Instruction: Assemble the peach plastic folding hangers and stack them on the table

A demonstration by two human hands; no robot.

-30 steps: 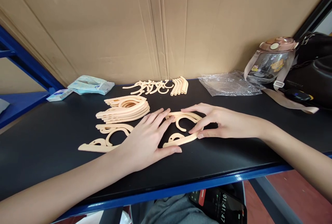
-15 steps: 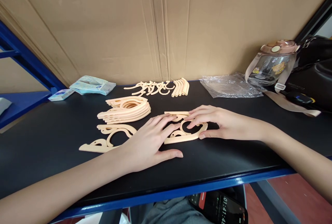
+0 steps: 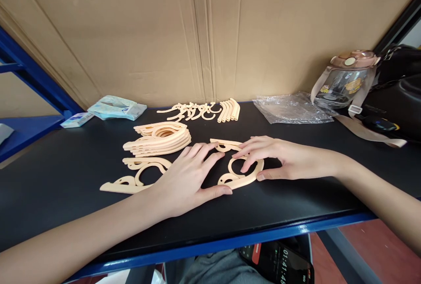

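A beige plastic folding hanger [image 3: 255,177] lies on the black tabletop between my hands, its two arms pointing left and a curved piece between them. My left hand [image 3: 192,176] is open, its fingers spread over the left side. Its fingertips are at the end of the upper arm and its thumb is at the end of the lower arm. My right hand [image 3: 276,156] grips the hanger's right side, thumb at the outer edge and fingers over the top. A second folding hanger [image 3: 130,188] lies under and beside my left wrist, partly hidden. Behind it is a stack of folding hangers [image 3: 161,141].
Farther back lie a heap of beige hooks [image 3: 190,111] and a row of curved pieces [image 3: 229,110]. A tissue pack [image 3: 115,107] is at left. A clear plastic bag [image 3: 292,108], a strapped water bottle [image 3: 348,82] and a black bag [image 3: 394,95] are at right. Cardboard [image 3: 131,34] stands behind.
The hanger's arms have spread farther apart, the lower one swinging toward the front edge. My left thumb has come to that arm's end, and my right hand has shifted slightly right.
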